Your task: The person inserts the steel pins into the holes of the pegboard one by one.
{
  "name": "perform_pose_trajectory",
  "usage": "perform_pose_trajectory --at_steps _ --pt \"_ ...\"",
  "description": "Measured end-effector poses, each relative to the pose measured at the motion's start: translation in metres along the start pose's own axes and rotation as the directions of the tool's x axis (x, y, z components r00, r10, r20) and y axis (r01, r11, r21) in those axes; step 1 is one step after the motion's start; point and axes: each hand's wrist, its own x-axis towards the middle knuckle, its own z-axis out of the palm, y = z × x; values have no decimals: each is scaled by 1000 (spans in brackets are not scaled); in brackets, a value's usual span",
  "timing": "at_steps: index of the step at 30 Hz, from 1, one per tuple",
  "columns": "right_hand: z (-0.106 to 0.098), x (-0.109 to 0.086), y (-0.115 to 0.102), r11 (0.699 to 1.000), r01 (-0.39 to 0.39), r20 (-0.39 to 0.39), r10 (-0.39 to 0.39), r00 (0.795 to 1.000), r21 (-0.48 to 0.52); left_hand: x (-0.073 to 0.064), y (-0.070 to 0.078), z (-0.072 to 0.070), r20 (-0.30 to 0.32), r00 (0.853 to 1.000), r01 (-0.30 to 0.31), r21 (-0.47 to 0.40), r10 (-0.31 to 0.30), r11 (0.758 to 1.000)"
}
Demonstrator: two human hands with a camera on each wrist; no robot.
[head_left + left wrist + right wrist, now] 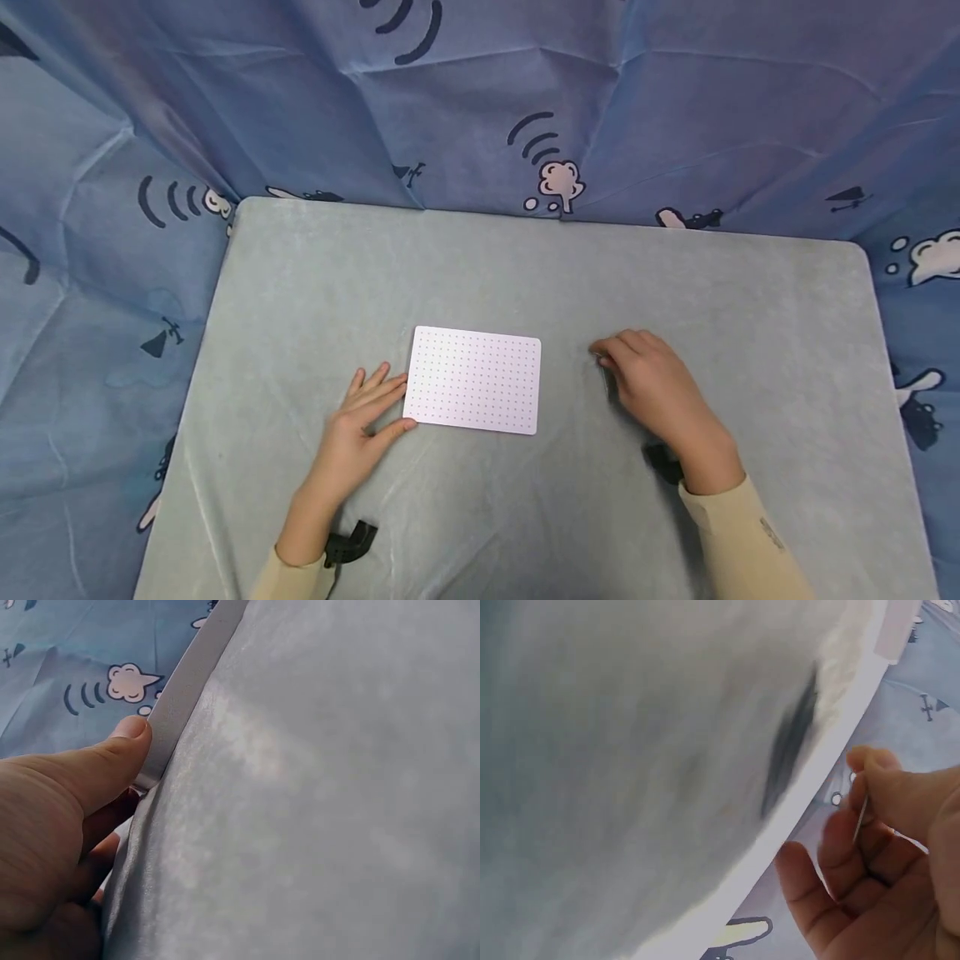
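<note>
Board [472, 380]: left hand [356, 437] touches its edge, fingers straight; I'd steady it.
Thin rod [861, 820]: right hand [654, 379] pinches it; I'd grip lightly.

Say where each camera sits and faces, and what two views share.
Head: worn there, facing forward and down; left hand, right hand and table show.
Left wrist: worn there, facing that hand touching the white board.
Right wrist: worn there, facing that hand pinching a thin object.
Head and left wrist share the board.
</note>
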Motion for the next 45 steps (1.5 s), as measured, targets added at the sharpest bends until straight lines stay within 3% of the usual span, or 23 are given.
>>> perform_pose_trajectory --at_steps 9,18,25,31,45 --pt "-10 -2 -20 976 -98 -21 104 994 193 1 0 -1 -31 999 -10 -39 9 999" --pt "-12 2 -39 955 15 -158 34 987 296 2 -2 1 -54 998 -26 -44 24 999" --pt "-5 10 -56 938 105 -223 -31 974 330 2 -4 2 -69 997 -34 -29 32 999" --pt "9 14 -65 927 142 -221 -67 973 348 2 -2 2 -68 997 -33 -25 32 999" --pt "27 17 -69 937 121 -172 -66 983 329 2 -3 1 -57 998 -24 -31 22 999"
